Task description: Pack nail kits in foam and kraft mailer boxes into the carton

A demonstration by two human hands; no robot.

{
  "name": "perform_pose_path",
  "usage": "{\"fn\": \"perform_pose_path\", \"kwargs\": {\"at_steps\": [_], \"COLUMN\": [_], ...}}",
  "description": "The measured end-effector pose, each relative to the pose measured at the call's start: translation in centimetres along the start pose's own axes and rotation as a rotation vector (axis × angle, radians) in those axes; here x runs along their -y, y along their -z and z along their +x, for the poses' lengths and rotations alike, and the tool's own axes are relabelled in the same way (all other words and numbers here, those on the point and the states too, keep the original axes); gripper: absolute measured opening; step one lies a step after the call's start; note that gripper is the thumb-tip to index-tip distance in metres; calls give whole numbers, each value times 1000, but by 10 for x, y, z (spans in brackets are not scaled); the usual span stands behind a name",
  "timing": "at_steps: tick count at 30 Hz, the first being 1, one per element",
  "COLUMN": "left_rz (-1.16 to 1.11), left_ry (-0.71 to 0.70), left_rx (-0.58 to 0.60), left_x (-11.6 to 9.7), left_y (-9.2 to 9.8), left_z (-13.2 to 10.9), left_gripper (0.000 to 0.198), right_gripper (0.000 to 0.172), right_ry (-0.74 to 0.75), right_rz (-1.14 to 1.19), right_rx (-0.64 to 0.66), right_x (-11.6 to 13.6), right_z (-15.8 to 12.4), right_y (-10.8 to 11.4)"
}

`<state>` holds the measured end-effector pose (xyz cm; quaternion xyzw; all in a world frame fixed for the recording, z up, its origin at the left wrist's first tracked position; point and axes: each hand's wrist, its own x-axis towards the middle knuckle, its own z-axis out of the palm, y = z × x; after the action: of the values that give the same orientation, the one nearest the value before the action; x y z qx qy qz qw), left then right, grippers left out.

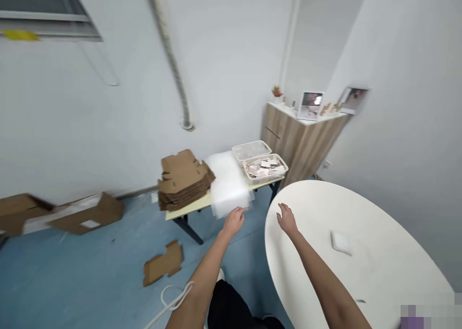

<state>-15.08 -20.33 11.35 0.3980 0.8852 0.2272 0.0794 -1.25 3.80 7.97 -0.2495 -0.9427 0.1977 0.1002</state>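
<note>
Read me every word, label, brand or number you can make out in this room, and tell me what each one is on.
Nothing here can be read. The framed picture on the cabinet and the picture on the wall are too small and glary. The papers in the basket are too small. The white patch on the cardboard shows no legible text.

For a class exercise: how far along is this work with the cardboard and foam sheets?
Done: nothing looks assembled; flat brown corrugated cardboard blanks lie stacked on the pale-yellow table. In hand: nothing held; the open left hand is beside the white foam sheets, the right hand over the white oval table. Left: the whole stack lies flat.
</note>
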Motion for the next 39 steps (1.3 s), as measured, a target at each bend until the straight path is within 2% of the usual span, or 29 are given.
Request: {"fn": "perform_pose_path", "kwargs": {"at_steps": [5, 10, 13, 16, 18, 21, 25, 29, 35, 39], "left_rz": [-14, 31, 98, 195, 255, 313, 315, 268, 131, 104], "left_ry": [152, 212, 205, 211, 222, 210, 164, 178, 338, 400], "left_rx": [-173, -293, -320, -311, -278, -232, -216, -73, 98, 171], "left_x": [98, 190, 232, 261, 273, 284, 295, 305, 320, 328], "left_y": [79, 141, 166, 182, 188, 194, 200, 208, 225, 231], "left_z": [-41, -60, -59, -52, -46, -39, -33, -20, 5, 15], "left_gripper": [27, 24, 23, 18, 14, 18, 28, 29, 29, 27], "right_gripper": [38, 29, 26, 24, 25, 30, 42, 47, 16, 12], "right_ry": [315, 522, 602, 637, 647, 651, 652, 630, 570, 526], "right_rz": [118, 139, 91, -3, -67, -134, -134, -49, 137, 234], "right_rx": [96, 175, 217, 266, 306, 382, 494, 521, 663, 740], "right_x": [140, 272, 331, 373, 392, 407, 409, 405, 407, 408], "right_z": [56, 96, 119, 139, 151, 166, 185, 210, 240, 246], "right_y": [-39, -73, -91, -106, -114, -125, -136, -139, -138, -140]}}
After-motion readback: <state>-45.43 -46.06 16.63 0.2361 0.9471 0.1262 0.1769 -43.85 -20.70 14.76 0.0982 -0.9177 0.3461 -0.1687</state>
